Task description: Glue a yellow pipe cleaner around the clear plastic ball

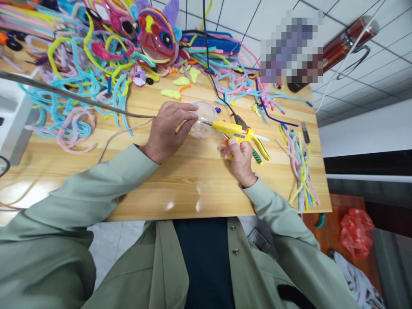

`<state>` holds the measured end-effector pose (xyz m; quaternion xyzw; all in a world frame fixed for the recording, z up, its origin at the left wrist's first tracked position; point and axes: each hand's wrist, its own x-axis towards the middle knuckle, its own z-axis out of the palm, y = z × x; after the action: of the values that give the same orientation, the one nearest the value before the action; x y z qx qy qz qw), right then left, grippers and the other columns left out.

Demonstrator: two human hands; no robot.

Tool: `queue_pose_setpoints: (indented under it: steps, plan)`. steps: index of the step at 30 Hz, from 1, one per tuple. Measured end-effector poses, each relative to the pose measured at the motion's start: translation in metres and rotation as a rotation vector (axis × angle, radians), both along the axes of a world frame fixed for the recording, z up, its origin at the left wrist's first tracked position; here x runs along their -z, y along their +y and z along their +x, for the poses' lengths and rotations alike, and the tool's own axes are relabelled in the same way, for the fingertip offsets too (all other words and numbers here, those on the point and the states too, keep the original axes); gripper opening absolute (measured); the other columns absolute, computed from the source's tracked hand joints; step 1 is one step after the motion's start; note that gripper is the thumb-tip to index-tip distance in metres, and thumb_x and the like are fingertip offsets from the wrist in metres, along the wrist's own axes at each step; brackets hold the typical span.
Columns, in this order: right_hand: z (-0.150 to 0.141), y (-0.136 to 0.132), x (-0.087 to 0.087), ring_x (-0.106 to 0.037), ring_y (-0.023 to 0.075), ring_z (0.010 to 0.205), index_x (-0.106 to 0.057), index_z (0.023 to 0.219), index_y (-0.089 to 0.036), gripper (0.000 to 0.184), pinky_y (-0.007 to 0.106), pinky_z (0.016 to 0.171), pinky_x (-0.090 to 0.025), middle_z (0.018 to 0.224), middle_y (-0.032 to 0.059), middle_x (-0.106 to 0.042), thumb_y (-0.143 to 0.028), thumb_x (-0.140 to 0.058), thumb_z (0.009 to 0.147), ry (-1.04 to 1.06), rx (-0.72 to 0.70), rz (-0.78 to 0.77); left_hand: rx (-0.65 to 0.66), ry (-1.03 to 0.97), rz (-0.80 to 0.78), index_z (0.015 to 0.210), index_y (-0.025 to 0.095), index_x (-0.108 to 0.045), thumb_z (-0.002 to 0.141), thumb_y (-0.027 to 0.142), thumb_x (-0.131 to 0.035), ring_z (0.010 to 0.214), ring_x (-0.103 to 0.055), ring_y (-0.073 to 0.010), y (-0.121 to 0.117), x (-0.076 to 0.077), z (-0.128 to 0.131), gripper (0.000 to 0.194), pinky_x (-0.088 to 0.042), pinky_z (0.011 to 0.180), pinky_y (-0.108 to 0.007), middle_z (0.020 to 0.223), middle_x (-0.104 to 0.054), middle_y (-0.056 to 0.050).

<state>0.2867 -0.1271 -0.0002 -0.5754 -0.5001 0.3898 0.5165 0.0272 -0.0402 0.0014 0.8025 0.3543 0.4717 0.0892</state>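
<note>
1. Grey-green jacket fills the space nearest the camera, open over a dark shirt, at the near edge of the wooden table.
2. The right grip is closed around a yellow glue gun, whose nozzle points left and whose white glue stick juts from the rear.
3. The left grip has its fingers bent at the left side of a clear ball; how firmly they clasp it, I cannot tell.
4. That ball sits over the table between the two grips, with the nozzle in front of it.
5. Just behind the glue gun lie pliers with yellow and green handles; a small dark blue piece is beside the ball.
6. Farther back are pale yellow-green pieces and a round, bright-coloured figure with a big eye.
7. Leftward spreads a tangled heap of fuzzy stems, blue, yellow, pink and lilac.
8. Rightward, a loose bundle of similar stems lies near the table's edge, a small cutter-like tool by its far end.
9. At the back right corner stands a dark red flask, partly pixelated.
</note>
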Motion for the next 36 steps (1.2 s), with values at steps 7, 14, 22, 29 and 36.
queue_pose_setpoints:
  steps: [7,14,22,29,36]
  plan:
    - [-0.0006,-0.0004,0.0038,-0.068,0.0183,0.055,-0.058,0.057,-0.029,0.079,0.043,0.081,-0.075,0.048,-0.0042,-0.052,-0.098,-0.073,0.093,0.016,-0.007,0.014,0.005,0.032,-0.050,0.121,0.034,-0.079,0.124,0.044,-0.062,0.133,-0.087,-0.0285,-0.0009,-0.0008,-0.0008,0.019,-0.066,0.121,-0.054,0.139,-0.090,-0.002]
    - [-0.0010,-0.0011,-0.0006,-0.062,0.0156,0.051,-0.055,0.058,-0.030,0.081,0.045,0.085,-0.076,0.047,-0.0059,-0.051,-0.100,-0.072,0.092,0.054,-0.026,0.003,-0.037,0.043,-0.029,0.123,0.032,-0.077,0.126,0.047,-0.060,0.132,-0.086,-0.0264,0.0020,0.0005,-0.0054,0.023,-0.068,0.118,-0.051,0.137,-0.090,-0.005]
    - [0.0008,-0.0023,0.0053,-0.062,0.0147,0.051,-0.061,0.059,-0.028,0.076,0.040,0.079,-0.074,0.050,-0.0051,-0.054,-0.093,-0.075,0.096,0.020,0.000,0.035,-0.039,0.043,0.019,0.120,0.033,-0.078,0.125,0.044,-0.064,0.128,-0.088,-0.0270,-0.0001,0.0004,-0.0012,0.019,-0.069,0.115,-0.052,0.134,-0.091,-0.003]
    - [0.0029,-0.0027,0.0069,-0.063,0.0144,0.051,-0.061,0.059,-0.028,0.076,0.039,0.081,-0.073,0.049,-0.0057,-0.053,-0.092,-0.075,0.097,0.049,-0.018,0.044,-0.028,0.036,0.011,0.120,0.031,-0.078,0.126,0.045,-0.062,0.130,-0.087,-0.0267,0.0009,0.0001,-0.0031,0.022,-0.067,0.116,-0.051,0.137,-0.091,-0.004]
    - [0.0023,-0.0020,0.0064,-0.066,0.0167,0.054,-0.060,0.058,-0.029,0.079,0.040,0.080,-0.073,0.050,-0.0046,-0.054,-0.096,-0.072,0.096,-0.021,-0.007,0.032,-0.014,0.040,-0.033,0.121,0.030,-0.079,0.126,0.050,-0.061,0.131,-0.087,-0.0285,0.0003,0.0004,-0.0007,0.028,-0.066,0.118,-0.052,0.138,-0.091,-0.006]
